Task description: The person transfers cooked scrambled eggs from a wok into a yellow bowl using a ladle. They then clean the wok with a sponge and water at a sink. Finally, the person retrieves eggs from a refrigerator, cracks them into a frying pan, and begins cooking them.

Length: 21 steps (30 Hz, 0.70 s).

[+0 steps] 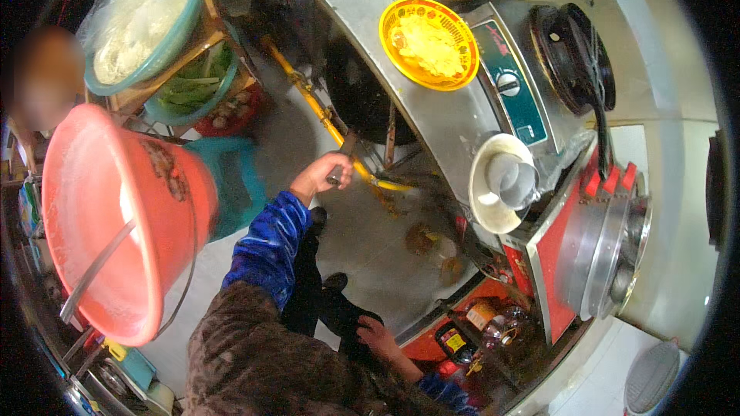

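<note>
My left hand is closed around a short dark handle whose far end is unclear, beside a yellow metal bar. Beyond that bar, a large dark round pan sits low by the counter. My right hand lies against my dark trouser leg with its fingers loosely bent, and nothing shows in it. Up on the steel counter stands a yellow patterned bowl holding yellow food that looks like egg. To my left is a large pink plastic bucket with a long-handled utensil leaning inside.
A teal tub of bagged pale food and a basin of leafy greens stand at upper left. An induction cooker, a black frying pan, a cream bowl and stacked metal pans line the right. Bottles stand below.
</note>
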Tool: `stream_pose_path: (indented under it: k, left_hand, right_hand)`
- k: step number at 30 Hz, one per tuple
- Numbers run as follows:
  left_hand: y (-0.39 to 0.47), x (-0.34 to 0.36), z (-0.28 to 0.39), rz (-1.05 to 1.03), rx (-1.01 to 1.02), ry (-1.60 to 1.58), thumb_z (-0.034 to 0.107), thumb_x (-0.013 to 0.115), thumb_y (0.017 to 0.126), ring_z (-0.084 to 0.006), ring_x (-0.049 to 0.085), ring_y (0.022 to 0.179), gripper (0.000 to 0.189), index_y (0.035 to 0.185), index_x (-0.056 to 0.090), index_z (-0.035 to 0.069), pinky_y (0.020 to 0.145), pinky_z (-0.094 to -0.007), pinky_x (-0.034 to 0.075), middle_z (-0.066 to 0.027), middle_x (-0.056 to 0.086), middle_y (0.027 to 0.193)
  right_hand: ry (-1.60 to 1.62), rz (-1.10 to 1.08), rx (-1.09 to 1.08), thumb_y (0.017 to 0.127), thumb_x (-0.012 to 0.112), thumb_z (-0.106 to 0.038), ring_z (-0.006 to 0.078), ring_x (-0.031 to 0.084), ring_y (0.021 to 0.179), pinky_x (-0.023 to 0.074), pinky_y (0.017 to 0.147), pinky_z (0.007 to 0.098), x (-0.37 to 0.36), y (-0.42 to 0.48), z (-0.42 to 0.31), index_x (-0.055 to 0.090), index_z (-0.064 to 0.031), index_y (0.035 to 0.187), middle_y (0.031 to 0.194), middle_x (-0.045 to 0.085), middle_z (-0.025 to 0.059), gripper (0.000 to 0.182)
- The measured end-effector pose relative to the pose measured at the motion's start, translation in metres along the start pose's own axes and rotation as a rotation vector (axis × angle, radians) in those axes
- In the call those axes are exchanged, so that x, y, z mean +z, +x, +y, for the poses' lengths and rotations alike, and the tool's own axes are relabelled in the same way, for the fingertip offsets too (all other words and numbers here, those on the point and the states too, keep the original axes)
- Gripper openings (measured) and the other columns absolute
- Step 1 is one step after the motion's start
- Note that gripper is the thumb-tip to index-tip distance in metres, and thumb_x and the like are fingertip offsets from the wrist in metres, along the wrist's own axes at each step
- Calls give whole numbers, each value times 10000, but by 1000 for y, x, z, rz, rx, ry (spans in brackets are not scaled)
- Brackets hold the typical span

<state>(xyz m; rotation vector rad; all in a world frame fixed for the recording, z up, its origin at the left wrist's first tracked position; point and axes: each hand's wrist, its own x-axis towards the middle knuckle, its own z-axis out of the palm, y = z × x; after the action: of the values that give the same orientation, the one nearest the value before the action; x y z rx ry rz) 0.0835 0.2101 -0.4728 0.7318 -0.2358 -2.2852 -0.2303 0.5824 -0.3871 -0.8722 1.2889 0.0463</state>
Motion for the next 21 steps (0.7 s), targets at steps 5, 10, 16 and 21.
stream_pose_path:
  k: [5, 10, 16, 21]
  left_hand:
    - [73, -5, 17, -53, -28, 9, 185, 555, 791, -162, 477, 514, 206, 627, 493, 78, 480, -312, 390, -21, 480, 594]
    - [112, 0, 24, 2, -10, -57, 150, 584, 773, -132, 471, 542, 182, 628, 491, 91, 506, -297, 395, -11, 481, 610]
    - [119, -17, 21, -72, 5, -130, 159, 597, 779, -146, 488, 561, 142, 682, 526, 83, 519, -308, 411, -18, 498, 630]
    - [105, 1, 32, 133, -113, -44, 277, 606, 854, -192, 591, 669, 207, 934, 604, 86, 622, -359, 517, -42, 589, 749]
  right_hand:
    - [340, 46, 112, 921, 577, -208, 213, 549, 1068, 470, 892, 335, 3, -2, -33, 399, 11, 1346, 1297, 494, 117, 511]
    - [39, 30, 90, 911, 590, -190, 192, 563, 1025, 479, 852, 314, -10, 4, -42, 406, 7, 1344, 1302, 494, 119, 510]
    - [409, 25, 191, 908, 596, -186, 169, 566, 969, 466, 806, 289, -21, 5, -23, 412, -9, 1345, 1214, 537, 102, 506]
    - [13, 56, 2, 908, 596, -190, 161, 566, 905, 469, 766, 296, -24, 0, -39, 421, -14, 1337, 1055, 575, 58, 495]
